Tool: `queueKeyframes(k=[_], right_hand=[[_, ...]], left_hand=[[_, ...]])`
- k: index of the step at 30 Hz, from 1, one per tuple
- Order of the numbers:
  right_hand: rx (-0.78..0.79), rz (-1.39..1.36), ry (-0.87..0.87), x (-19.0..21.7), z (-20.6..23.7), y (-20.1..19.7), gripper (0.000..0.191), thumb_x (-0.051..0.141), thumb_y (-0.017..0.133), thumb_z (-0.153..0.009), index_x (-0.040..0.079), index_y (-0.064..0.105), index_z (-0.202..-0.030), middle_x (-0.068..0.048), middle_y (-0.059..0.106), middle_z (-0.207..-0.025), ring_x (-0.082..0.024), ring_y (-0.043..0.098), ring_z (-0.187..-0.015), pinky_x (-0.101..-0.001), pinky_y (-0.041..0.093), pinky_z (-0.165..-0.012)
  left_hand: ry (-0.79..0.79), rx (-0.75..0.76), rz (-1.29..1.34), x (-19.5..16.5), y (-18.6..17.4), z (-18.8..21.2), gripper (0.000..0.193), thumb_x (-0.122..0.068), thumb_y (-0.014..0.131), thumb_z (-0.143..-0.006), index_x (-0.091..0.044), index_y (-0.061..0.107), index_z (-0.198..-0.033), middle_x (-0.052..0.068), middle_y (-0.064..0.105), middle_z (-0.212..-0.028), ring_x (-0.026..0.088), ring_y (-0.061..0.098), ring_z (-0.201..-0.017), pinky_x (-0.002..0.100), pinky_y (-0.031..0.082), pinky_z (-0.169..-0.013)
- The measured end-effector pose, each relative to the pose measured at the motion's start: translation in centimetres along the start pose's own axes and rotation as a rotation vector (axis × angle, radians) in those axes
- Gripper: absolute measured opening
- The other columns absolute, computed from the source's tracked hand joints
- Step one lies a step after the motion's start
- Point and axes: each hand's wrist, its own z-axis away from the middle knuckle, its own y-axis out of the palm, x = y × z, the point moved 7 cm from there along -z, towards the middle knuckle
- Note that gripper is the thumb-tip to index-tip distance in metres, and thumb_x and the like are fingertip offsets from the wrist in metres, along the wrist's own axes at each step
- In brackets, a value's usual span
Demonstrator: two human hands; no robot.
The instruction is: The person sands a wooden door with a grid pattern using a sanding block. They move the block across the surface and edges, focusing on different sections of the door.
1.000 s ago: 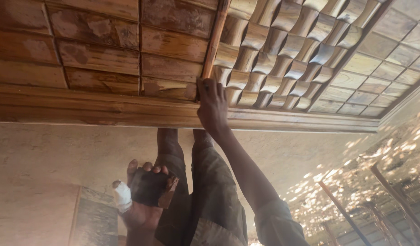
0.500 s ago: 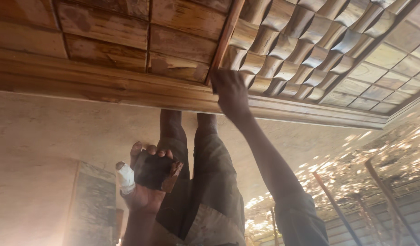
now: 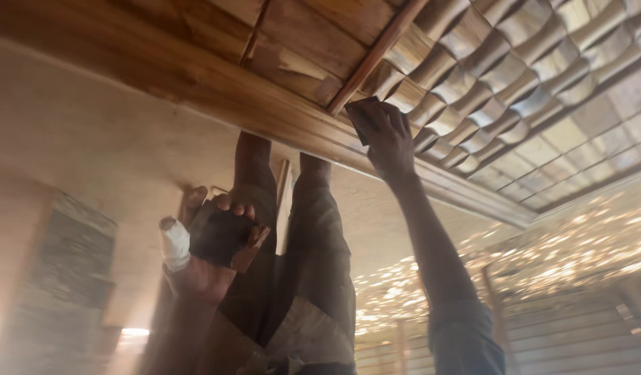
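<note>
Sandpaper [image 3: 362, 117] is sitting under my right hand [image 3: 388, 139], fingers spread flat and pressing the dark sheet against the wooden frame strip [image 3: 376, 54] where it is meeting the long beam [image 3: 265, 104]. My left hand [image 3: 206, 253], one finger wrapped in a white bandage [image 3: 174, 243], is curling closed around a dark folded sandpaper piece [image 3: 226, 236] near my legs [image 3: 313, 264]. Woven panels [image 3: 515, 76] are lying just beside the strip.
</note>
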Motion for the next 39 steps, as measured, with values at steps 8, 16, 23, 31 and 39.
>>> queueKeyframes(k=[8,16,23,31,39], right_hand=[[0.172,0.355,-0.524,-3.1,-0.1,2.2,0.067,0.024,0.083,-0.085,0.025,0.06,-0.147,0.001,0.059,-0.151,-0.02,0.051,-0.142,-0.0464,0.041,-0.12],[0.316,0.029,-0.296,0.2,3.6,-1.1,0.077,0.035,0.087,-0.081,0.013,0.054,-0.147,-0.026,0.041,-0.153,-0.047,0.042,-0.137,-0.0617,0.036,-0.111],[0.114,-0.252,-0.18,9.9,4.5,-5.6,0.073,0.024,0.09,-0.078,0.009,0.059,-0.143,-0.015,0.054,-0.12,-0.032,0.055,-0.108,-0.0476,0.051,-0.09],[0.081,-0.351,-0.109,7.7,4.4,-4.4,0.06,0.017,0.085,-0.084,0.014,0.059,-0.137,-0.012,0.055,-0.115,-0.03,0.061,-0.104,-0.0441,0.055,-0.086],[0.213,0.107,-0.249,0.2,1.2,4.8,0.068,-0.002,0.064,-0.09,0.016,0.051,-0.154,-0.011,0.056,-0.104,-0.026,0.064,-0.093,-0.0409,0.057,-0.08]], left_hand=[[0.11,-0.027,0.19,3.1,-2.0,1.2,0.054,-0.056,0.064,-0.099,-0.019,0.057,-0.139,0.01,0.058,-0.122,0.036,0.056,-0.123,0.059,0.051,-0.102],[0.234,0.005,0.224,7.6,-2.1,-7.5,0.054,-0.054,0.059,-0.103,-0.013,0.055,-0.139,0.008,0.056,-0.115,0.028,0.056,-0.112,0.048,0.053,-0.099],[0.342,0.184,0.202,8.2,3.9,-10.1,0.052,-0.053,0.057,-0.109,-0.013,0.055,-0.144,0.006,0.054,-0.111,0.023,0.054,-0.112,0.04,0.051,-0.107],[0.356,0.212,0.199,7.9,3.8,-12.9,0.054,-0.053,0.056,-0.108,-0.015,0.054,-0.146,0.006,0.057,-0.114,0.023,0.058,-0.11,0.04,0.055,-0.095],[0.432,0.225,0.216,6.5,0.2,-12.4,0.043,-0.043,0.06,-0.114,-0.013,0.053,-0.145,0.005,0.057,-0.109,0.019,0.056,-0.105,0.036,0.05,-0.106]])
